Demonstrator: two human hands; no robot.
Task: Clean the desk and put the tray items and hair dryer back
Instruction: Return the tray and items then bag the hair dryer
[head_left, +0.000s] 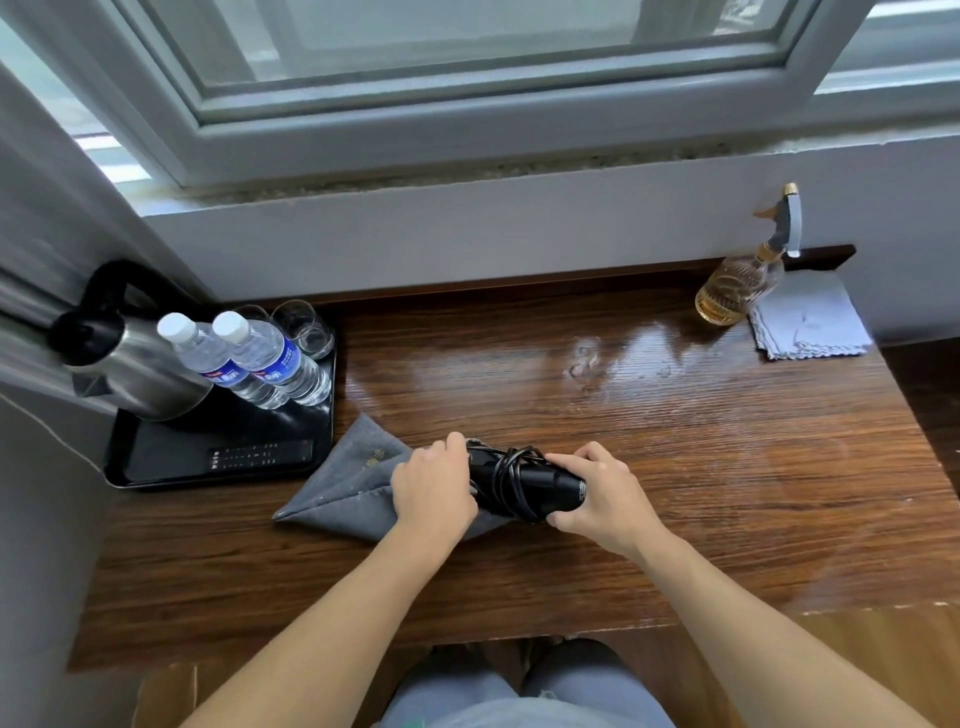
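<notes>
Most of the job looked done, with only the dryer left to stow.

Two hands were closed around the work: the right grip (597, 493) was clamped on the barrel of the black dryer (524, 483), its cord wound round it, and the left grip (434, 486) was curled over the mouth of the grey pouch (348, 478), where the dryer's other end met it. Just left of the left grip, the tray (171, 457) already held a kettle (140, 374), two bottles (275, 358), glasses (306, 327) and a remote (260, 454), so that part seemed finished. Beyond the right grip the worktop (675, 441) shone wet, which suggested it had been wiped. Well off to that grip's right stood the spray bottle (737, 286) beside a folded cloth (810, 322). What was left, by my reckoning, was bagging the dryer, placing it, and clearing the cleaning things.
</notes>
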